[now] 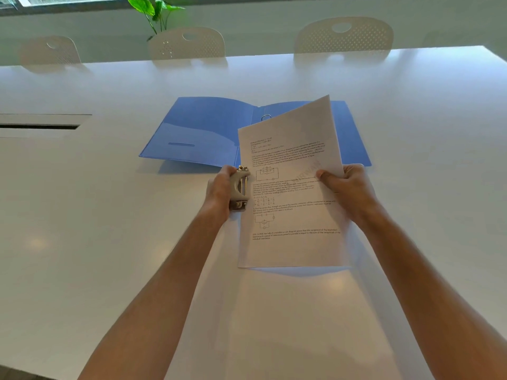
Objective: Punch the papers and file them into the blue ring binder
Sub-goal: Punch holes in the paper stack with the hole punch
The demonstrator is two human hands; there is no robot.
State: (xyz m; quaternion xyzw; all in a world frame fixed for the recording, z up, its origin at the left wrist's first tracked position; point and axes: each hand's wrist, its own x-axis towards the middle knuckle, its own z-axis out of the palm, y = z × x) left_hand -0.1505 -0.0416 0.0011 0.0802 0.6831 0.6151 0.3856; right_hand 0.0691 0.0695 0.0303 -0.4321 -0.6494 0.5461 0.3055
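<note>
Left hand (219, 189) first: from the head camera we see its fingers curled round a grey hole punch (239, 189), which it holds up on edge against the left margin of the printed papers (293, 193), about halfway down the sheet. We cannot tell whether the paper edge sits inside the punch slot or only beside it. Our right hand (347, 187) grips the opposite, right edge of the papers, thumb on the printed face and fingers behind, so the sheets are lifted off the white table (109, 215) and tilted toward us; they cast a shadow on the table just below their lower edge. The page carries lines of text and small circuit diagrams. Beyond the papers we see the blue ring binder (203, 133) lying open and flat on the table, its metal ring (266, 117) showing just above the sheet's top left corner; the papers cover much of its right half. Across the table stand three white perforated chairs (344, 37), and a green plant (153, 9) rises behind the middle one
</note>
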